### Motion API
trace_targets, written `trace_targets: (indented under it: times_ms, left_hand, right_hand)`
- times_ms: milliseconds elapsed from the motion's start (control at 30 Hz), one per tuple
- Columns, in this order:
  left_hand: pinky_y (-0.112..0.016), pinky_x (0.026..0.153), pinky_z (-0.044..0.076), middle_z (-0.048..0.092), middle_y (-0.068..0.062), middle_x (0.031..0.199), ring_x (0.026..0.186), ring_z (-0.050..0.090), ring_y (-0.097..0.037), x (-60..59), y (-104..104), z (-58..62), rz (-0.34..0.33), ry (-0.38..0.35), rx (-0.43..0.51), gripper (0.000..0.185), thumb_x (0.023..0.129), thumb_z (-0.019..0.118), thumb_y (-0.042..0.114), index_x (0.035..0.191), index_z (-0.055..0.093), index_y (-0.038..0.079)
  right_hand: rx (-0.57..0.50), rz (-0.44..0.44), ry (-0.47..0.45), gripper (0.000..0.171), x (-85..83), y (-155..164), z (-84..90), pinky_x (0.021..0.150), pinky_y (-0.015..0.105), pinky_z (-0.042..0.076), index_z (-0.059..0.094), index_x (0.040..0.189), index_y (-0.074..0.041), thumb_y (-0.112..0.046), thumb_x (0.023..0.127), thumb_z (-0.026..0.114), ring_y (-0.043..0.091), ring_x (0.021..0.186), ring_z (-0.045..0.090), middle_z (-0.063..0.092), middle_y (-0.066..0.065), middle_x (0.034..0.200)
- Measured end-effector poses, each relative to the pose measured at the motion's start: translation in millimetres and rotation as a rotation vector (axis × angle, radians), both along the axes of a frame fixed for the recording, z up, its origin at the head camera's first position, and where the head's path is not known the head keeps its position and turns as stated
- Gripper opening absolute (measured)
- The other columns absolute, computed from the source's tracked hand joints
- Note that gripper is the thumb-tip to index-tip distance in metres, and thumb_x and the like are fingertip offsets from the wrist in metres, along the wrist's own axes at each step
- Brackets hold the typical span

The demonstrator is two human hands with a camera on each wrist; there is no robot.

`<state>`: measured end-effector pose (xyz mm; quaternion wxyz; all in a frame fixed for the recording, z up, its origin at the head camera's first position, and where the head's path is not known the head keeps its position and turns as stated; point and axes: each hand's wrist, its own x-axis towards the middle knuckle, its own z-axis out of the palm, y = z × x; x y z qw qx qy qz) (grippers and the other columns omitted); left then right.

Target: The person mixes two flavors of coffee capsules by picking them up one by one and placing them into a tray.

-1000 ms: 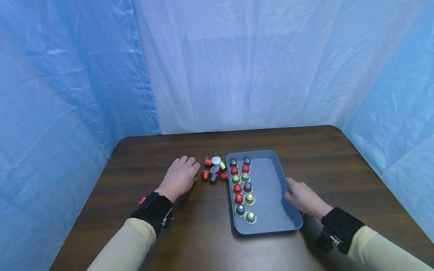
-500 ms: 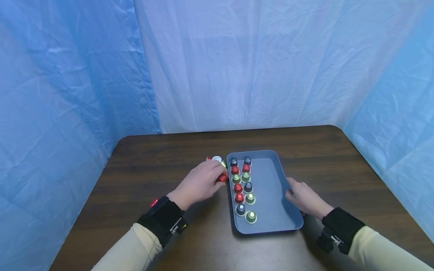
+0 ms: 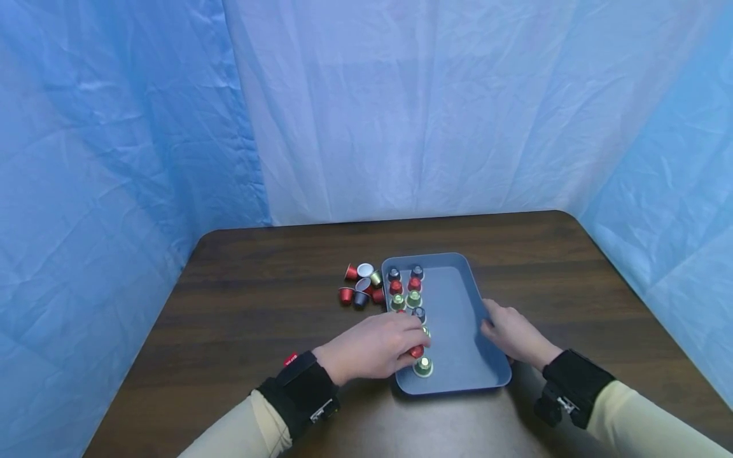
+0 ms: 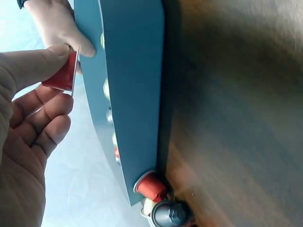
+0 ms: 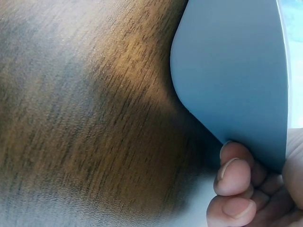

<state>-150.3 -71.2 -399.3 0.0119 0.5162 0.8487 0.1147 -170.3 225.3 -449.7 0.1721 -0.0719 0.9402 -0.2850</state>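
My left hand [image 3: 375,346] pinches a red coffee capsule [image 3: 416,351] between thumb and fingers, over the near-left part of the grey-blue tray [image 3: 452,318]. Its pale foil rim shows side-on in the left wrist view, where the capsule [image 4: 60,76] is clear of the tray wall. Capsules stand foil down in two columns along the tray's left side; my hand hides some of them. A green capsule [image 3: 424,366] stands closest to the held one. At the tray's right edge, my right hand [image 3: 518,334] grips the wall, fingertips [image 5: 234,175] curled against its outside and underside.
Left of the tray, a loose pile holds several capsules: red [image 3: 346,296], dark blue [image 3: 360,300], green [image 3: 376,278] and one with its white foil [image 3: 365,270] up. Blue sheeting [image 3: 429,127] hangs behind the dark wooden table [image 3: 275,267].
My left hand has reached into the pile, picked up a red capsule and carried it right and nearer, over the tray. The right hand has stayed on the tray's edge.
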Motion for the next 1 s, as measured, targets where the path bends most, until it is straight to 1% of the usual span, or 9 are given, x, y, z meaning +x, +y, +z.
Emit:
trace_targets:
  times_ms: [167,300,400,467,567,667,800,1000]
  left_hand:
    - [-0.017,0.101,0.046,0.068,0.006,0.111,0.103,0.061,-0.005,3.3,1,-5.3,-0.06,-0.007,-0.023,0.035,0.091,0.08,0.029,0.123,0.073,0.019]
    - [-0.014,0.097,0.047,0.067,0.008,0.104,0.099,0.06,-0.003,3.2,2,-9.9,-0.075,-0.055,-0.062,0.031,0.09,0.08,0.028,0.119,0.074,0.019]
    - [-0.014,0.093,0.047,0.066,0.009,0.102,0.097,0.059,-0.002,3.3,3,-11.5,-0.07,-0.088,-0.114,0.029,0.09,0.08,0.028,0.117,0.075,0.021]
    - [-0.015,0.093,0.048,0.066,0.01,0.102,0.097,0.059,-0.002,3.8,3,-11.6,-0.063,-0.104,-0.144,0.029,0.09,0.08,0.028,0.118,0.075,0.022]
    - [-0.016,0.094,0.048,0.066,0.01,0.103,0.096,0.059,-0.001,4.6,5,-10.1,-0.055,-0.125,-0.175,0.028,0.091,0.08,0.026,0.118,0.074,0.023]
    - [-0.016,0.091,0.049,0.064,0.011,0.102,0.094,0.057,-0.002,5.1,8,-7.9,-0.042,-0.143,-0.211,0.027,0.091,0.079,0.023,0.118,0.074,0.023]
    - [-0.016,0.085,0.05,0.063,0.011,0.101,0.091,0.055,-0.002,6.6,11,-5.1,-0.029,-0.15,-0.275,0.029,0.091,0.079,0.018,0.119,0.074,0.025]
    - [-0.016,0.084,0.05,0.064,0.011,0.1,0.089,0.056,-0.002,9.0,14,-2.3,-0.011,-0.143,-0.314,0.028,0.089,0.081,0.018,0.116,0.076,0.025]
  right_hand:
    - [0.007,-0.001,0.006,0.055,-0.3,0,0.0,0.05,0.032,0.053,0.034,0.148,0.013,-0.009,0.102,0.054,0.019,0.072,0.066,0.061,0.033,0.121]
    - [0.014,0.002,0.017,0.055,-0.4,-1,0.3,0.051,0.032,0.053,0.034,0.147,0.013,-0.009,0.101,0.054,0.021,0.077,0.067,0.06,0.034,0.122]
    - [0.025,-0.005,0.015,0.055,-0.7,-1,0.5,0.052,0.031,0.053,0.034,0.148,0.013,-0.01,0.102,0.055,0.024,0.083,0.068,0.059,0.035,0.125]
    - [0.034,-0.003,0.017,0.055,-1.2,-1,0.2,0.053,0.031,0.053,0.034,0.147,0.014,-0.01,0.102,0.055,0.026,0.085,0.069,0.058,0.036,0.127]
    - [0.038,-0.001,0.022,0.055,-1.0,-1,-0.1,0.055,0.031,0.054,0.035,0.147,0.014,-0.01,0.101,0.055,0.027,0.088,0.069,0.058,0.037,0.128]
    - [0.035,0.001,0.028,0.055,-0.7,-1,-0.5,0.057,0.032,0.055,0.035,0.146,0.014,-0.009,0.101,0.055,0.028,0.089,0.069,0.058,0.037,0.129]
    - [0.035,0.0,0.03,0.055,-0.2,-1,-1.0,0.061,0.034,0.057,0.035,0.147,0.014,-0.009,0.101,0.055,0.03,0.093,0.069,0.057,0.037,0.13]
    - [0.019,-0.002,0.022,0.055,0.7,-1,-0.2,0.056,0.032,0.055,0.034,0.147,0.014,-0.009,0.101,0.055,0.028,0.09,0.07,0.058,0.037,0.128]
